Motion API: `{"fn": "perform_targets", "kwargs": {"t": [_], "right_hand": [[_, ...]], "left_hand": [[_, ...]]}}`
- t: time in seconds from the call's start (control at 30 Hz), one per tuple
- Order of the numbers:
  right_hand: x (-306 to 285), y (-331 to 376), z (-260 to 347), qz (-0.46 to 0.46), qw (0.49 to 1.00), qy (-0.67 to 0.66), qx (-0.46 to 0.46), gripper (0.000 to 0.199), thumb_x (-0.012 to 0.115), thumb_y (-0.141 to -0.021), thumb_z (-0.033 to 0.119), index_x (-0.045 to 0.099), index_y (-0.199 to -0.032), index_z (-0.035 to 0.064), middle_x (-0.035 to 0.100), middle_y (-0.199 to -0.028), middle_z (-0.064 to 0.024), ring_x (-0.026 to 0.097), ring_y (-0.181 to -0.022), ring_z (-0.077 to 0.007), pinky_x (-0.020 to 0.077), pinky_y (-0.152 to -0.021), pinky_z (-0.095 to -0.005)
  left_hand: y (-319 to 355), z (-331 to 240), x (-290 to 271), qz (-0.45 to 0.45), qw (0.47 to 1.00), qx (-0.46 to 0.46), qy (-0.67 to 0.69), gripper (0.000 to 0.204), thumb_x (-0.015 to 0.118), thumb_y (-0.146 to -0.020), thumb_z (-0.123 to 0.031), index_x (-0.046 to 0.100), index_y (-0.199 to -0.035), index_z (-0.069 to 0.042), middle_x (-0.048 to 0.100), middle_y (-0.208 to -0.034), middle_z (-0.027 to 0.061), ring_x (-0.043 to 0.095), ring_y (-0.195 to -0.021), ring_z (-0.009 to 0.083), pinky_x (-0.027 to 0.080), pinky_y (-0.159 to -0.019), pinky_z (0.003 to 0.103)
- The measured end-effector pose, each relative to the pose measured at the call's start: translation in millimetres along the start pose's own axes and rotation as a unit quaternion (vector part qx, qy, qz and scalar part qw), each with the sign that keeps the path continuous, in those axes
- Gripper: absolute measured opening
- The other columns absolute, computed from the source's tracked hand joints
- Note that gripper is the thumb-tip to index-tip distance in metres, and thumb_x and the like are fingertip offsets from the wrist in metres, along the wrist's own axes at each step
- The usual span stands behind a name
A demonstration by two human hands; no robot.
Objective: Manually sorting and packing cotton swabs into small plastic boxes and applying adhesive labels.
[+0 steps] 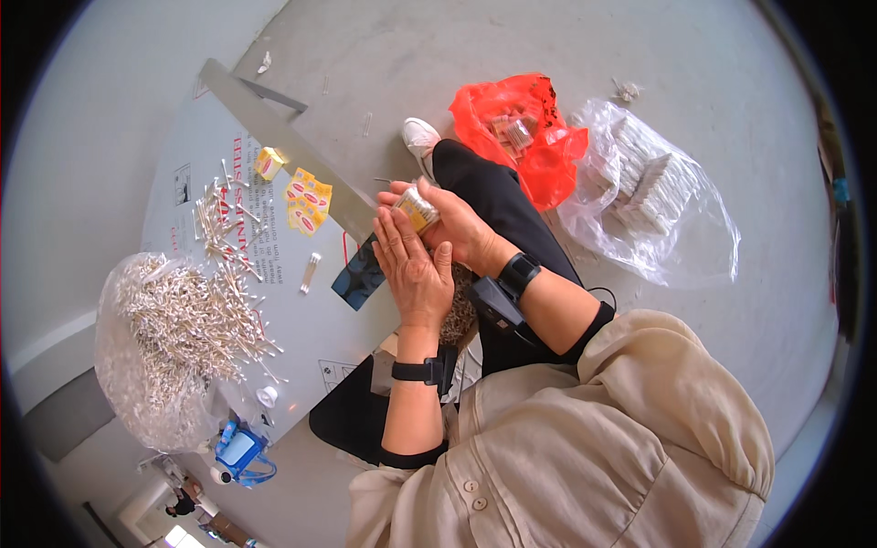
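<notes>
A small clear pack of cotton swabs (pixel 417 210) with a yellow label is between my two hands, above my lap by the table's edge. My right hand (pixel 461 226) grips it, with the thumb along its upper side. My left hand (pixel 413 272) lies against the pack's near-left side, fingers stretched out flat and close together. On the steel-look table (pixel 301 356) to the left, a small bundle of cotton swabs (pixel 311 272) lies nearest to my left hand. Yellow printed cards (pixel 309 201) are spread beyond it, next to a small yellow stack (pixel 269 163).
Loose cotton swabs (pixel 183 320) spill from a clear plastic bag (pixel 119 402) on the table. A dark flat piece (pixel 359 277) lies at its edge. On the floor to the right are a red bag (pixel 557 164) and a clear bag (pixel 703 242), both holding packs.
</notes>
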State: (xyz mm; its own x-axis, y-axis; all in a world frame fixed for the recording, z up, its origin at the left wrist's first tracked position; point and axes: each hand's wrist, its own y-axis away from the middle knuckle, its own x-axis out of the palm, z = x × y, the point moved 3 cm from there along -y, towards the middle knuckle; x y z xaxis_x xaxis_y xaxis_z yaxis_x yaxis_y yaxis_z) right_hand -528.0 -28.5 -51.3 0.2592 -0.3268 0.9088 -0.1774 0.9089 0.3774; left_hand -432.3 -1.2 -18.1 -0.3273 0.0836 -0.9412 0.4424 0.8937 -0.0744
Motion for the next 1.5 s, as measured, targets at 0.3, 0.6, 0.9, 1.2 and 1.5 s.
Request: {"fn": "perform_targets", "kwargs": {"t": [0.3, 0.6, 0.9, 1.2, 1.5], "right_hand": [[-5.5, -2.7, 3.6, -0.043, 0.99, 0.094, -0.1, 0.041, 0.047, -0.103, 0.029, 0.051, -0.124, -0.0054, 0.062, -0.113, -0.0186, 0.063, -0.105, -0.0262, 0.0544, -0.091, -0.0405], [-7.3, -10.7, 23.4, -0.091, 0.98, 0.114, -0.134, 0.039, 0.043, -0.103, 0.026, 0.054, -0.115, -0.0094, 0.063, -0.108, -0.0214, 0.065, -0.1, -0.03, 0.0564, -0.087, -0.0436], [-11.2, 6.2, 73.8, -0.134, 0.987, -0.063, -0.063, 0.038, 0.037, -0.104, 0.023, 0.045, -0.122, -0.0094, 0.058, -0.113, -0.0244, 0.06, -0.108, -0.0399, 0.0486, -0.097, -0.0554], [-20.7, 20.6, 16.7, -0.155, 0.972, -0.065, 0.166, 0.028, 0.044, -0.102, 0.017, 0.051, -0.113, -0.0077, 0.063, -0.106, -0.0218, 0.064, -0.101, -0.0341, 0.0495, -0.094, -0.0526], [-12.5, 20.4, -51.0, -0.117, 0.946, 0.118, 0.28, 0.018, 0.053, -0.094, 0.013, 0.058, -0.096, -0.0035, 0.067, -0.083, -0.0165, 0.068, -0.069, -0.03, 0.0566, -0.063, -0.0444]], "left_hand": [[7.2, 33.0, -9.2, -0.106, 0.952, -0.197, 0.209, 0.028, 0.058, -0.095, -0.013, 0.056, -0.114, 0.006, 0.063, -0.104, 0.0162, 0.062, -0.082, 0.0209, 0.052, -0.073, 0.032], [-21.0, 41.7, 7.5, -0.072, 0.934, -0.205, 0.283, 0.013, 0.061, -0.091, -0.01, 0.06, -0.087, 0.003, 0.061, -0.072, 0.0093, 0.056, -0.063, 0.0178, 0.046, -0.06, 0.031], [-29.7, 6.8, -25.0, -0.143, 0.89, -0.113, 0.418, 0.03, 0.054, -0.09, 0.006, 0.06, -0.119, 0.001, 0.063, -0.105, 0.0117, 0.061, -0.084, 0.0159, 0.052, -0.071, 0.03], [-3.6, 1.1, -79.8, -0.044, 0.958, 0.114, 0.259, 0.047, 0.067, -0.067, 0.015, 0.071, -0.107, -0.009, 0.059, -0.112, 0.008, 0.061, -0.095, 0.0211, 0.052, -0.075, 0.028], [59.6, 4.3, -101.9, -0.128, 0.964, 0.155, 0.173, 0.036, 0.074, -0.068, 0.008, 0.066, -0.102, -0.004, 0.064, -0.101, 0.0109, 0.065, -0.086, 0.0262, 0.054, -0.072, 0.032]]}}
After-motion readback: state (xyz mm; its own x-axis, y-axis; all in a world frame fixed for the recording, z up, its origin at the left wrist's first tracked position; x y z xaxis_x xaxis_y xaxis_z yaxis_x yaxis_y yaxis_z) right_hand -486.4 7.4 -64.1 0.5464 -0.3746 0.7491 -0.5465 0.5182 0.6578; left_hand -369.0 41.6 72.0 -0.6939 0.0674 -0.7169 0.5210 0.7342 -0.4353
